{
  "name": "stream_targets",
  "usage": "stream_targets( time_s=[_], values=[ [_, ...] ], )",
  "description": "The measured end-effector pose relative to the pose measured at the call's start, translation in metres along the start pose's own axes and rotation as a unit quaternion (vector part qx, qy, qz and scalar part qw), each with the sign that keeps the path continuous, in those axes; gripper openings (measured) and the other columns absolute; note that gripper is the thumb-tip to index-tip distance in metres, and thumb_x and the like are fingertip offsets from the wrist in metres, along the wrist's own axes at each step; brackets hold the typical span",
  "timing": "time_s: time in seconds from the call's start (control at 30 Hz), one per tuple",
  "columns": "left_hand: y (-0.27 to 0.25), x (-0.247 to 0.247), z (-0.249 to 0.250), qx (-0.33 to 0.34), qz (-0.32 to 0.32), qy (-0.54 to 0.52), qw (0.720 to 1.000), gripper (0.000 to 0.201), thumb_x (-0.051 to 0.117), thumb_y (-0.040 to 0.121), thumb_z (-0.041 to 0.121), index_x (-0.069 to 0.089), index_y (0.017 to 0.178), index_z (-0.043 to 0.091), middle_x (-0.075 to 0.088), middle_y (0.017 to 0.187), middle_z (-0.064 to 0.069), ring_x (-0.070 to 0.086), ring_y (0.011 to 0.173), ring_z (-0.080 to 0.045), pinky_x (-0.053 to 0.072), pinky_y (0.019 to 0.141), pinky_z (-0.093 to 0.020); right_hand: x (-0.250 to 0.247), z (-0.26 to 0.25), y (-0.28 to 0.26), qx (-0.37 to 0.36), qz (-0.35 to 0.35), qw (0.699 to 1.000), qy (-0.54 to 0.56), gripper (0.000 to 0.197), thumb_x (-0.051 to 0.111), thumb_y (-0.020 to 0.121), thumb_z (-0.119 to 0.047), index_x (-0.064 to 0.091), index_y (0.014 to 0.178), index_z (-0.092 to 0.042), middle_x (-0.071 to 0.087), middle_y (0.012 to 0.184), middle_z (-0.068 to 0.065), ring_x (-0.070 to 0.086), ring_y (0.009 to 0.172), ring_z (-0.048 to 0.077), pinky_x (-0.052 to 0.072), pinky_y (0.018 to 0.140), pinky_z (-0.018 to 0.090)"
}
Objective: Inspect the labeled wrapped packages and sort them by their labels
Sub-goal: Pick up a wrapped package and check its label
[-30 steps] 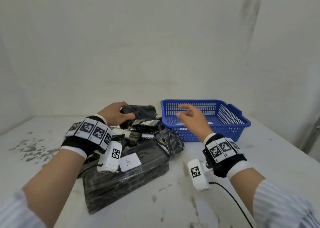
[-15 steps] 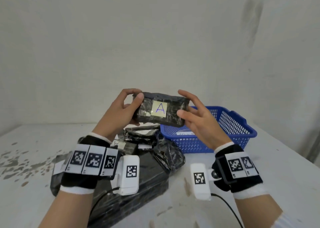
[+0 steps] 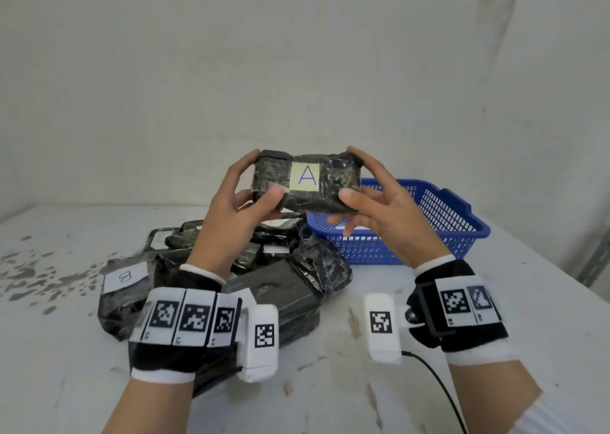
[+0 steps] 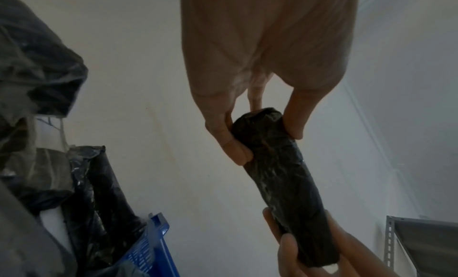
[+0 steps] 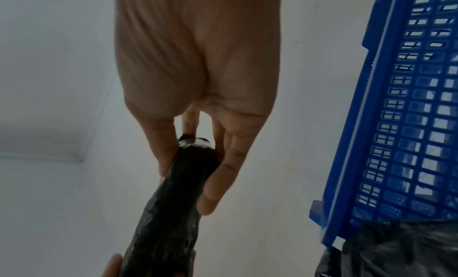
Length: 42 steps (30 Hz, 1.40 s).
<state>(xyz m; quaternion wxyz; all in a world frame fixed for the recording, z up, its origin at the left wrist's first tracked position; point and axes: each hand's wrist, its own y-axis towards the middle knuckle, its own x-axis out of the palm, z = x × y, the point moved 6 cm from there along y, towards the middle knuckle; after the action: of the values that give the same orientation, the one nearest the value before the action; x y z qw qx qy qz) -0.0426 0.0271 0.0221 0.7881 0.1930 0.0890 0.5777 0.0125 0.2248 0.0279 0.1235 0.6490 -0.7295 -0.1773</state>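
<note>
A small black wrapped package (image 3: 305,181) with a pale label marked "A" is held up above the table, label toward me. My left hand (image 3: 246,189) grips its left end between thumb and fingers. My right hand (image 3: 366,186) grips its right end the same way. In the left wrist view the package (image 4: 280,185) shows edge-on, pinched by the left hand (image 4: 257,128). The right wrist view shows the package (image 5: 173,199) in the right hand (image 5: 198,163). Below lies a pile of black wrapped packages (image 3: 264,268), one with a label "B" (image 3: 124,277).
A blue plastic basket (image 3: 455,222) stands on the white table behind my right hand, with a white slip inside; its wall (image 5: 409,124) fills the right of the right wrist view. A plain wall rises close behind. A grey metal shelf post (image 4: 389,246) stands at the far right.
My left hand lifted the package off the pile. My right hand came off the basket and took its other end. The package rose and its "A" label now faces me squarely.
</note>
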Motion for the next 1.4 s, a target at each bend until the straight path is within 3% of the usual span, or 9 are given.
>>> stream_targets(
  time_s=[0.23,0.37,0.6,0.7,0.83,1.0,1.1,1.2,1.4],
  values=[
    [-0.012,-0.001,0.003,-0.003,-0.009,-0.004,1.0,0.068,0.07,0.075,0.038,0.045,0.138,0.039,0.075,0.102,-0.009,0.072,0.095,-0.025,0.056,0.091,-0.038,0.003,-0.004,-0.009,0.013,-0.011,0.999,-0.028,0.074,0.076,0.081,-0.016,0.042,0.143,-0.038,0.071,0.08,0.002,0.058,0.062,0.015,0.053,0.066,0.028],
    [-0.018,0.003,0.001,-0.003,-0.017,0.0,1.0,0.07,0.071,0.071,0.042,0.046,0.137,0.04,0.075,0.1,-0.009,0.073,0.088,-0.023,0.057,0.087,-0.034,0.002,0.007,-0.022,0.024,0.018,0.999,0.024,0.083,0.075,0.075,-0.022,0.04,0.15,-0.034,0.067,0.089,0.013,0.058,0.068,0.019,0.052,0.065,0.028],
    [-0.025,0.012,0.002,-0.004,-0.052,0.005,0.999,0.076,0.071,0.076,0.033,0.037,0.144,0.039,0.073,0.102,-0.013,0.073,0.087,-0.02,0.058,0.075,-0.027,0.0,0.002,-0.03,-0.019,0.064,0.996,0.065,0.071,0.074,0.079,-0.027,0.045,0.14,-0.046,0.066,0.091,0.019,0.056,0.066,0.021,0.052,0.064,0.029],
    [-0.026,0.015,-0.001,-0.017,-0.064,0.003,0.998,0.084,0.079,0.075,0.037,0.035,0.146,0.037,0.071,0.109,-0.012,0.072,0.088,-0.025,0.057,0.07,-0.032,0.0,0.002,-0.03,-0.017,0.085,0.995,0.056,0.067,0.076,0.08,-0.019,0.05,0.138,-0.04,0.07,0.086,0.007,0.056,0.065,0.018,0.052,0.064,0.028],
    [-0.026,0.018,-0.007,-0.03,-0.055,0.001,0.998,0.072,0.074,0.082,0.026,0.038,0.144,0.034,0.069,0.11,-0.016,0.063,0.065,-0.032,0.055,0.062,-0.031,0.002,0.003,-0.034,-0.008,0.1,0.994,0.043,0.059,0.071,0.089,-0.007,0.051,0.135,-0.039,0.07,0.087,0.005,0.053,0.061,0.016,0.051,0.06,0.027],
    [-0.026,0.021,-0.007,-0.024,-0.052,-0.002,0.998,0.077,0.074,0.082,0.022,0.034,0.147,0.033,0.068,0.111,-0.014,0.07,0.075,-0.028,0.058,0.068,-0.037,0.007,0.0,-0.038,-0.011,0.104,0.994,0.023,0.06,0.072,0.089,-0.006,0.049,0.138,-0.032,0.071,0.083,-0.007,0.055,0.059,0.008,0.049,0.055,0.019],
    [-0.027,0.024,-0.004,-0.016,-0.044,-0.001,0.999,0.072,0.07,0.083,0.019,0.036,0.145,0.035,0.069,0.107,-0.013,0.064,0.061,-0.03,0.056,0.061,-0.031,0.012,-0.002,-0.039,-0.013,0.094,0.995,0.019,0.062,0.074,0.087,-0.008,0.047,0.138,-0.03,0.072,0.111,0.0,0.071,0.083,0.006,0.054,0.067,0.018],
    [-0.028,0.026,-0.002,-0.003,-0.044,-0.003,0.999,0.068,0.07,0.084,0.018,0.039,0.143,0.033,0.069,0.108,-0.01,0.07,0.075,-0.033,0.059,0.069,-0.041,0.016,0.0,-0.039,-0.017,0.099,0.995,0.008,0.063,0.077,0.085,-0.01,0.046,0.137,-0.031,0.067,0.126,0.005,0.07,0.108,0.017,0.059,0.088,0.033],
    [-0.029,0.028,-0.001,0.014,-0.032,-0.004,0.999,0.059,0.065,0.09,0.008,0.041,0.14,0.029,0.069,0.106,-0.008,0.071,0.079,-0.016,0.059,0.067,-0.035,0.019,-0.003,-0.04,-0.039,0.127,0.991,-0.015,0.062,0.079,0.084,-0.014,0.047,0.135,-0.028,0.065,0.122,-0.008,0.068,0.11,0.008,0.056,0.097,0.034]
  ],
)
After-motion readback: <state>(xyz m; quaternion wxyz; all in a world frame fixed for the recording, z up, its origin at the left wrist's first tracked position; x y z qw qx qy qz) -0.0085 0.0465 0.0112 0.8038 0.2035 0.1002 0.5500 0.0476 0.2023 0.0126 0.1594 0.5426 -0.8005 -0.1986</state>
